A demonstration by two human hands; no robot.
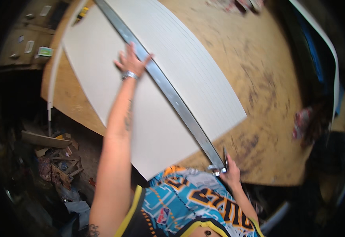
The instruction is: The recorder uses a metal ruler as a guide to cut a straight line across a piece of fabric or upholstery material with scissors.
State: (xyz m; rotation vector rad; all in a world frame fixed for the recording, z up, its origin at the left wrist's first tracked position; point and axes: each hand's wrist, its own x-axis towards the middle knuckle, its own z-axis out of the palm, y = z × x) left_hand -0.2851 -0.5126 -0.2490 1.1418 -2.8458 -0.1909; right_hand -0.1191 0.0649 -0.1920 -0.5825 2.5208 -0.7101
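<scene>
A long silver metal straightedge point(176, 102) lies slantwise across a large white sheet point(144, 114) with fine parallel lines on its right part. My left hand point(132, 64) is open on the sheet and the straightedge, fingers spread, with fingertips reaching onto the metal. My right hand point(232, 172) is at the straightedge's near end, closed around a slim, dark pointed tool point(225, 155) whose tip points away from me. Its exact kind is too small to tell. Beside that hand, a shiny metal fitting point(213, 169) sits at the straightedge's end.
The sheet rests on a scuffed wooden table point(267, 98), its near corner hanging over the front edge. A yellow-and-black tool point(81, 14) lies at the far left. Crumpled cloth point(241, 4) is at the back. Wood scraps point(48, 139) and bags clutter the floor at left.
</scene>
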